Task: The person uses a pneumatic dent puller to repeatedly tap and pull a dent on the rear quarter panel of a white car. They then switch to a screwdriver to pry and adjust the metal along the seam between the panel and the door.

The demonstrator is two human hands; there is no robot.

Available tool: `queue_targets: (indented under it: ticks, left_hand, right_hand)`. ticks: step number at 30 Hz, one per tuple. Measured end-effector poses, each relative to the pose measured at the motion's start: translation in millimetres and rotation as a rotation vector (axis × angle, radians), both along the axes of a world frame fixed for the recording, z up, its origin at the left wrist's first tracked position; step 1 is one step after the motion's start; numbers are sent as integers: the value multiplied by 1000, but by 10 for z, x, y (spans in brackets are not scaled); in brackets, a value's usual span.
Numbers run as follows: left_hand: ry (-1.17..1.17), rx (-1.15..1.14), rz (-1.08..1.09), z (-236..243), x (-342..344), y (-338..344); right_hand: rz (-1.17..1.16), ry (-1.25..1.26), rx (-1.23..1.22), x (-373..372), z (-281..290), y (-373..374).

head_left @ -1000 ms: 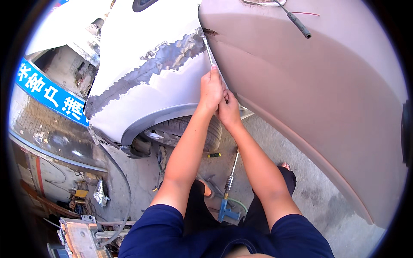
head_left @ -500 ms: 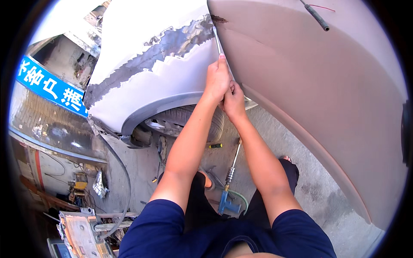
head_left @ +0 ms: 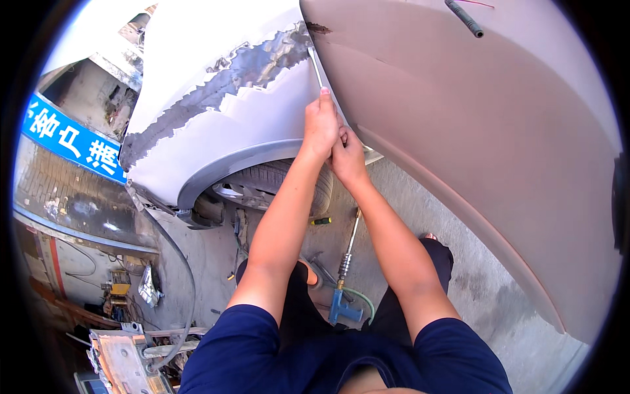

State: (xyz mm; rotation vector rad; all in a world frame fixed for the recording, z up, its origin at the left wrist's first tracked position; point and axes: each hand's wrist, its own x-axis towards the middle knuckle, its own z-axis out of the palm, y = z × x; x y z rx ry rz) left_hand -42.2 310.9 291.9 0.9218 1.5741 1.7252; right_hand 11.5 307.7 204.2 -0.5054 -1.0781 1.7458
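My left hand [head_left: 320, 129] is closed around a slim metal rod [head_left: 316, 68], its thumb stretched along the shaft. The rod's flattened tip rests at the seam between a white car fender [head_left: 269, 115] and a brownish door panel [head_left: 459, 125]. Just below, my right hand [head_left: 348, 156] is closed against the left one; the rod's lower end is hidden inside the hands. Across the fender runs a ragged strip of bare, dented metal [head_left: 239, 79]. A small rusty, torn spot [head_left: 319, 28] marks the door's edge near the tip.
Beneath the fender sits a tyre [head_left: 289, 187]. On the floor lie a yellow-and-black screwdriver [head_left: 321, 221] and a blue pistol-grip tool [head_left: 344, 310] with a long rod and green hose. A black cable [head_left: 180, 246] hangs at left. A dark tube-shaped piece [head_left: 464, 18] rests upon the door panel.
The car and floor have shifted slightly left in the picture, and my hands with them. The rod's tip now sits a little lower along the seam. Both hands keep their grip.
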Motion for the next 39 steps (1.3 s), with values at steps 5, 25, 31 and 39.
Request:
queue_targets:
  ticks: [5, 25, 31, 39]
  left_hand:
    - [1, -1, -8, 102, 88, 33]
    - [128, -58, 47, 18, -47, 8]
    - [123, -97, 49, 7, -42, 12]
    - [109, -56, 59, 63, -18, 16]
  right_hand:
    - [86, 10, -36, 147, 128, 63]
    - [116, 79, -108, 39, 102, -57]
    - [119, 77, -117, 33, 75, -49]
    - [87, 61, -87, 32, 152, -30]
